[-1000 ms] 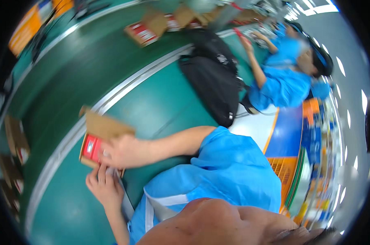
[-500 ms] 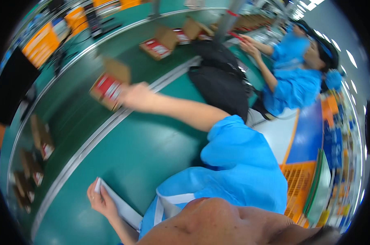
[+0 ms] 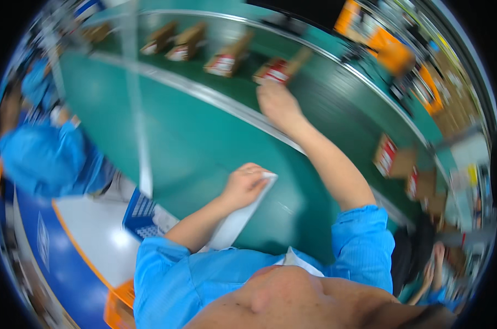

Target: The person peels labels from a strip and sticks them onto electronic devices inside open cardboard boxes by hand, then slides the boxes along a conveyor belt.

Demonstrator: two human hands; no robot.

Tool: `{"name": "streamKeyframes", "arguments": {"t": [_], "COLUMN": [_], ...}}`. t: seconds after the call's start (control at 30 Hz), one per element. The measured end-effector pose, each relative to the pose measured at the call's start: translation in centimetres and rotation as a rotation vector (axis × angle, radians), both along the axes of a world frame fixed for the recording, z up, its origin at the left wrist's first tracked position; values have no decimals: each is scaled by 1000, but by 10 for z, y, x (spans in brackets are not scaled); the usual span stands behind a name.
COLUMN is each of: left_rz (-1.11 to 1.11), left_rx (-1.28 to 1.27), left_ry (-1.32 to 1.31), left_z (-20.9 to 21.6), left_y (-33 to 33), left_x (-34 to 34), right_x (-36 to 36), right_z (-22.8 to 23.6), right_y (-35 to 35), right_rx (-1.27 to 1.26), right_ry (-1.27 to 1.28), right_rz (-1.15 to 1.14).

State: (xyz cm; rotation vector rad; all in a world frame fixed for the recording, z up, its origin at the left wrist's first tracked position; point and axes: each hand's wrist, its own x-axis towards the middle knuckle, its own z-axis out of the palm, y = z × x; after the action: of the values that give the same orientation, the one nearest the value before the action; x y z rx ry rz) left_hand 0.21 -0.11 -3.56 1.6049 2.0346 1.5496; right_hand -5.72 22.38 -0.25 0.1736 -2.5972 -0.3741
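My left hand (image 3: 246, 186) is closed around the upper end of a long, flat white strip (image 3: 235, 223), which slants down toward my chest over the green worktop. What the strip is made of is not plain. My right arm stretches across a metal rail to the belt beyond. There my right hand (image 3: 280, 105) is at the near edge of an open cardboard box (image 3: 258, 72) with its flap raised. A red and white packet (image 3: 277, 71) lies in the box. My right fingertips are blurred and partly hidden, so their grip does not show.
More open cardboard boxes (image 3: 226, 61) stand along the dark green belt on both sides. The metal rail (image 3: 204, 90) divides belt from worktop (image 3: 188, 142). A blue basket (image 3: 141, 216) is at the near left. Co-workers in blue are at left and lower right.
The view has swung left. My right hand is still at an open box; whether it is the same one, I cannot tell. My left hand still holds the white strip.
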Motion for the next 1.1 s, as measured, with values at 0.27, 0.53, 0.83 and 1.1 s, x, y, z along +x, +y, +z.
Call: {"name": "streamKeyframes", "arguments": {"t": [0.27,0.53,0.83,1.1], "left_rz": [48,116,31,-277], "left_rx": [0,53,-130,-176], "left_ry": [-41,-69,-101,-28], "left_z": [7,3,29,87], "left_y": [-7,-9,-4,-33], "left_x": [2,-16,-11,8], "right_x": [-27,180,244,285], "right_z": [-20,49,53,78], "right_y": [35,-56,-130,-135], "right_rx": [37,-70,-413,-1132], "right_ry": [16,-215,-88,-322], "right_rz": [-155,-44,-69,94]}}
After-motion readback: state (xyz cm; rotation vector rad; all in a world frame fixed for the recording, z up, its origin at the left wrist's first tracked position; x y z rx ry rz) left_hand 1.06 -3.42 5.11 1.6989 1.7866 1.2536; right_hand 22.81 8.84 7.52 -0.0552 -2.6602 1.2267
